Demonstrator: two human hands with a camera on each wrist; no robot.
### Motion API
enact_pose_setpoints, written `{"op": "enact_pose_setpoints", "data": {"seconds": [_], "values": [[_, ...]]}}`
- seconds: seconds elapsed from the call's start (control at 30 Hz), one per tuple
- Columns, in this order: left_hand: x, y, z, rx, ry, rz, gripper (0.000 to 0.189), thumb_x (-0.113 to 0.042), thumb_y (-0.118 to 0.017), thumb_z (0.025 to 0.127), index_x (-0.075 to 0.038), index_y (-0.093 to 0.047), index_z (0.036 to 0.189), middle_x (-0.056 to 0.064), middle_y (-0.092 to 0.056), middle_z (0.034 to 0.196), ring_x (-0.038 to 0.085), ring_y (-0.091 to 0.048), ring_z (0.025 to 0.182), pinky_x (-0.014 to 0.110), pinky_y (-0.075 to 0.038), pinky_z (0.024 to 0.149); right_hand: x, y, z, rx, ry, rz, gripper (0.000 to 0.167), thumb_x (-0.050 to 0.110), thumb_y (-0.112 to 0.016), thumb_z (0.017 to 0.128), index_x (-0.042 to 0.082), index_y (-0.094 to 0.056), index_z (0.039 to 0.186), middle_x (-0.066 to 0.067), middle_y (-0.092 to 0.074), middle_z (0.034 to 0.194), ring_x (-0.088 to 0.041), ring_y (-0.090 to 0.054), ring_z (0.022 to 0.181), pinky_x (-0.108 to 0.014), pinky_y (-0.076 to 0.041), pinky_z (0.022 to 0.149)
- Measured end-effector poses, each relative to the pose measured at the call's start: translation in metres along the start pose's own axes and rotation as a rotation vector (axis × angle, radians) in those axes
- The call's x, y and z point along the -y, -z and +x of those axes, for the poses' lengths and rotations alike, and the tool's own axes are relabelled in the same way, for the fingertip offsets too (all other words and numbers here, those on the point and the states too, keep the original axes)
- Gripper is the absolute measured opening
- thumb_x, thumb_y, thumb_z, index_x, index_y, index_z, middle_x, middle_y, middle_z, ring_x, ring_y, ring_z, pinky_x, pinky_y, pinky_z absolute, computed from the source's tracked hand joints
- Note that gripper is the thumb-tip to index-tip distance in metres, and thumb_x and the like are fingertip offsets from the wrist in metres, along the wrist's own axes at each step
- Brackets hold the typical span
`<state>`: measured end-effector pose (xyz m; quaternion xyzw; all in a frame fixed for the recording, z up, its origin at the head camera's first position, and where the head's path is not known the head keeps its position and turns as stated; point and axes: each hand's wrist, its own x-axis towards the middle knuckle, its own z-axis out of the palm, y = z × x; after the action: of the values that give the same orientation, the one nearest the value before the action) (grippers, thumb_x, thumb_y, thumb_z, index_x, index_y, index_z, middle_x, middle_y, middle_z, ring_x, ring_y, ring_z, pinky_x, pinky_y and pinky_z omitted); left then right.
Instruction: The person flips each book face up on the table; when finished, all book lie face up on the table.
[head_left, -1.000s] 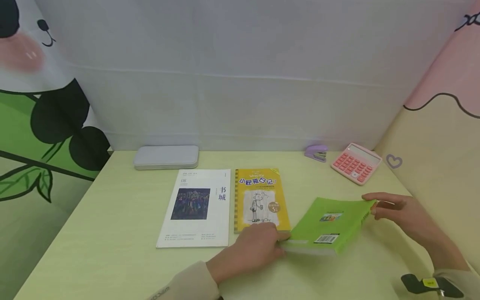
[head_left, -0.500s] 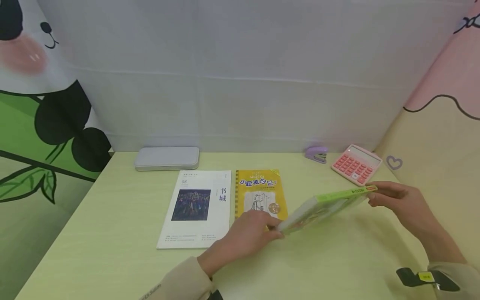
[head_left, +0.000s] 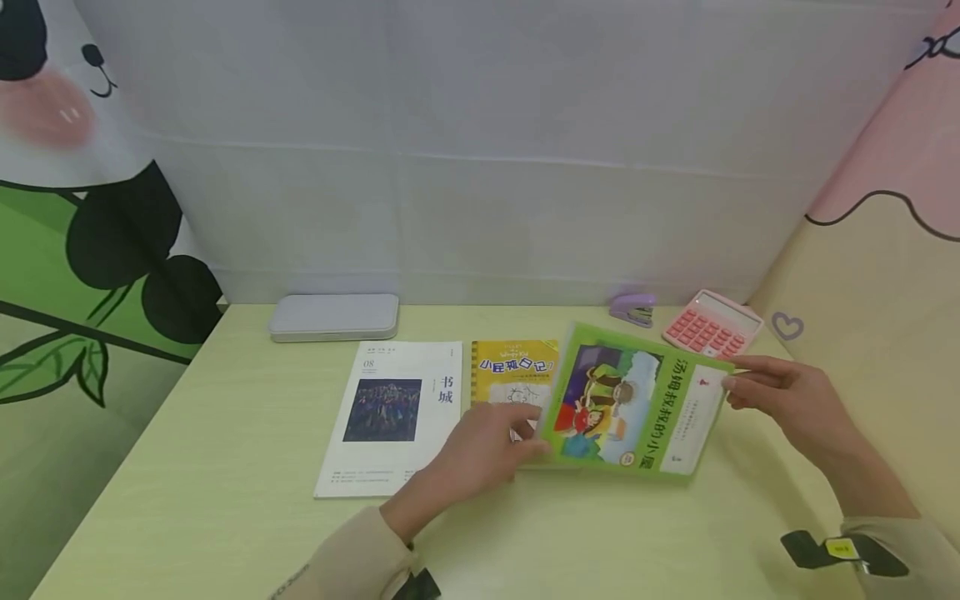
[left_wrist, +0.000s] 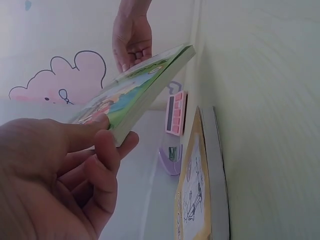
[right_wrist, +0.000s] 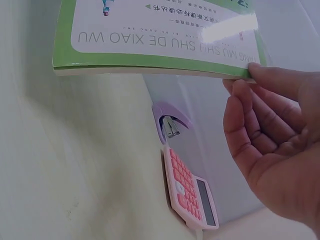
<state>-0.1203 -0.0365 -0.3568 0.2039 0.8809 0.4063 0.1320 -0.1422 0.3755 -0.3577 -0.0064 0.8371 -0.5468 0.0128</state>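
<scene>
A green picture-covered book [head_left: 622,400] is held up off the table, tilted, its illustrated cover facing me with the title turned sideways. My left hand [head_left: 487,442] pinches its left edge, thumb on the cover, as the left wrist view shows at the book's corner [left_wrist: 120,122]. At the opposite edge my right hand [head_left: 787,400] pinches a corner between thumb and fingers; in the right wrist view the thumb presses the green border [right_wrist: 150,60]. Behind the held book, a yellow book [head_left: 517,367] lies partly covered from view, with a white magazine [head_left: 386,417] flat to its left.
At the back left lies a pale grey case [head_left: 333,317]. A purple stapler [head_left: 633,308] and a pink calculator [head_left: 712,323] sit at the back right, near the held book. A white cloth wall [head_left: 480,217] bounds the table's far side.
The green book has been turned over between both hands, from its barcoded back through edge-on to its illustrated front. The left hand has shifted slightly up; the other objects stay put.
</scene>
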Motion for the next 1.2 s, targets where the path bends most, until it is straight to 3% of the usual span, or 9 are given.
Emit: {"op": "enact_pose_setpoints", "data": {"seconds": [0.2, 0.4, 0.6, 0.7, 0.87, 1.2], "values": [[0.002, 0.003, 0.003, -0.055, 0.008, -0.007, 0.075, -0.019, -0.082, 0.092, -0.014, -0.048, 0.159, 0.004, -0.078, 0.095, 0.010, -0.058, 0.058, 0.024, -0.046, 0.054, -0.002, -0.008, 0.005, 0.031, 0.006, 0.072, 0.038, 0.007, -0.068, 0.103, 0.044, -0.070, 0.107, 0.014, -0.079, 0.092, -0.007, -0.075, 0.079, -0.017, -0.058, 0.078], [0.009, 0.005, 0.005, -0.045, 0.015, -0.055, 0.092, -0.015, -0.082, 0.092, -0.029, -0.031, 0.168, 0.000, -0.075, 0.089, 0.013, -0.060, 0.056, 0.026, -0.049, 0.054, -0.008, -0.014, 0.010, 0.055, -0.027, 0.131, 0.037, 0.005, -0.068, 0.101, 0.041, -0.072, 0.108, 0.014, -0.080, 0.094, -0.009, -0.075, 0.078, -0.022, -0.061, 0.076], [0.018, 0.005, 0.008, -0.013, 0.053, -0.071, 0.093, -0.017, -0.081, 0.093, -0.038, -0.029, 0.167, -0.002, -0.074, 0.090, 0.014, -0.062, 0.056, 0.028, -0.051, 0.056, -0.010, -0.021, 0.013, 0.056, -0.099, 0.103, 0.027, 0.009, -0.071, 0.101, 0.033, -0.071, 0.114, 0.009, -0.080, 0.091, -0.011, -0.074, 0.079, -0.023, -0.062, 0.078], [0.021, 0.004, 0.009, 0.006, 0.071, -0.096, 0.093, -0.017, -0.081, 0.094, -0.039, -0.028, 0.167, -0.002, -0.074, 0.090, 0.015, -0.061, 0.053, 0.029, -0.051, 0.054, -0.010, -0.026, 0.014, 0.053, -0.123, 0.067, 0.023, 0.011, -0.071, 0.101, 0.021, -0.068, 0.121, 0.007, -0.079, 0.088, -0.011, -0.074, 0.079, -0.024, -0.062, 0.079], [0.026, 0.004, 0.010, 0.029, 0.094, -0.126, 0.094, -0.017, -0.081, 0.093, -0.036, -0.028, 0.168, -0.003, -0.074, 0.089, 0.016, -0.059, 0.051, 0.029, -0.049, 0.052, -0.013, -0.033, 0.016, 0.047, -0.132, 0.033, 0.032, 0.011, -0.070, 0.101, 0.000, -0.062, 0.131, 0.008, -0.078, 0.086, -0.011, -0.073, 0.078, -0.024, -0.062, 0.078], [0.031, 0.002, 0.013, 0.060, 0.126, -0.137, 0.093, -0.015, -0.082, 0.092, -0.028, -0.030, 0.168, -0.004, -0.074, 0.084, 0.015, -0.055, 0.050, 0.025, -0.041, 0.050, -0.021, -0.041, 0.019, 0.034, -0.161, 0.032, 0.040, 0.011, -0.071, 0.101, -0.009, -0.061, 0.134, 0.009, -0.077, 0.089, -0.009, -0.072, 0.079, -0.025, -0.062, 0.078]]}}
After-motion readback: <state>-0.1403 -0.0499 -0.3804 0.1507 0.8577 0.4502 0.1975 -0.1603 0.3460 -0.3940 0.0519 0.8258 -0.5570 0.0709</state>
